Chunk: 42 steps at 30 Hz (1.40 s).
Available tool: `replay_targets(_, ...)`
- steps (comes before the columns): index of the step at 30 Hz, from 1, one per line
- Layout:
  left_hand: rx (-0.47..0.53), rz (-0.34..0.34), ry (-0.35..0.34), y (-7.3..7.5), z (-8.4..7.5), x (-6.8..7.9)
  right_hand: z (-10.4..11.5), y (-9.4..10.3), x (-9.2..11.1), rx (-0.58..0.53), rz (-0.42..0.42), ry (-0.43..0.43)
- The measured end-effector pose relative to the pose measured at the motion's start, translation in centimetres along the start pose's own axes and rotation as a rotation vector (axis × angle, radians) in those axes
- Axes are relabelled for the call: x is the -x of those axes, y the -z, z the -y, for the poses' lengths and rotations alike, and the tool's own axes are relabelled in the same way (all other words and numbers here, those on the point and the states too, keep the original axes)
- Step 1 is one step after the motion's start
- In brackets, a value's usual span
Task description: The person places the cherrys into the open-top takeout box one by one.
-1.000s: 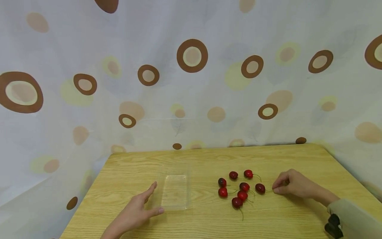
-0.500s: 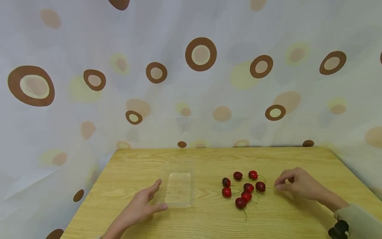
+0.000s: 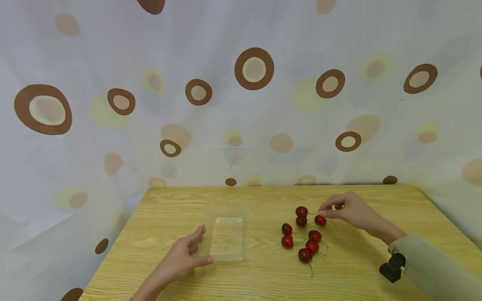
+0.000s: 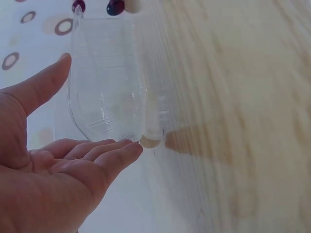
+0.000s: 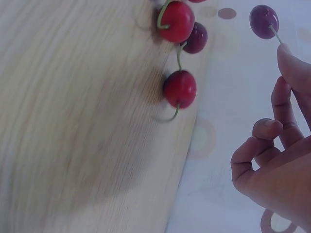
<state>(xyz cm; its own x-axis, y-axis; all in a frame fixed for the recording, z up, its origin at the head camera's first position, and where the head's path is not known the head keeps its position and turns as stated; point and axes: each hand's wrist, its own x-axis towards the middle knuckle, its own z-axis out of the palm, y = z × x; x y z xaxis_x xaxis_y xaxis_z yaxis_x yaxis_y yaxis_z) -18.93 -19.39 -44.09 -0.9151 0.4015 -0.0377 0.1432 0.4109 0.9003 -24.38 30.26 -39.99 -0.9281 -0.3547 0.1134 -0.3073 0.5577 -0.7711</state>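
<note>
My right hand (image 3: 352, 212) pinches the thin stem of a dark red cherry (image 3: 301, 212) between thumb and forefinger. In the right wrist view that cherry (image 5: 263, 22) hangs off the table by its green stem (image 5: 276, 36). Several other cherries, such as a bright red cherry (image 3: 287, 241), lie in a loose group on the table below. On the left, a clear plastic box (image 3: 244, 240) stands on the table. My left hand (image 3: 180, 260) is spread beside it, thumb apart from the straight fingers. The left wrist view has these fingertips (image 4: 132, 148) at the box's side.
The wooden table (image 3: 271, 280) ends at a pale patterned curtain (image 3: 211, 167) behind and at both sides. The loose cherries sit right of the box, their stems mostly pointing right. A black device (image 3: 393, 267) is strapped at my right wrist.
My right hand has lifted the dark cherry by its stem from the group's right side and carried it left and toward the back. My left hand stays by the box. The view shifted slightly.
</note>
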Motion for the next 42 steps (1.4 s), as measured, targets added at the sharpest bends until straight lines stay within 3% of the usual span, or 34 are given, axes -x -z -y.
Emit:
replay_targets(11,0.105,0.026,0.056,0.1,0.1,-0.3,2.5,-4.2,-4.6,-0.114,0.038,0.011)
replay_targets(23,0.12,0.008,0.057,0.1,0.2,-0.4,5.2,-9.0,-8.7,-0.19,0.084,0.05)
replay_targets(32,0.134,-0.004,0.082,-0.1,0.2,-0.3,6.7,-12.1,-11.1,-0.215,0.124,0.07)
replay_targets(42,0.158,0.003,0.066,-0.1,0.2,-0.5,8.1,-14.5,-12.8,-0.22,0.109,0.043)
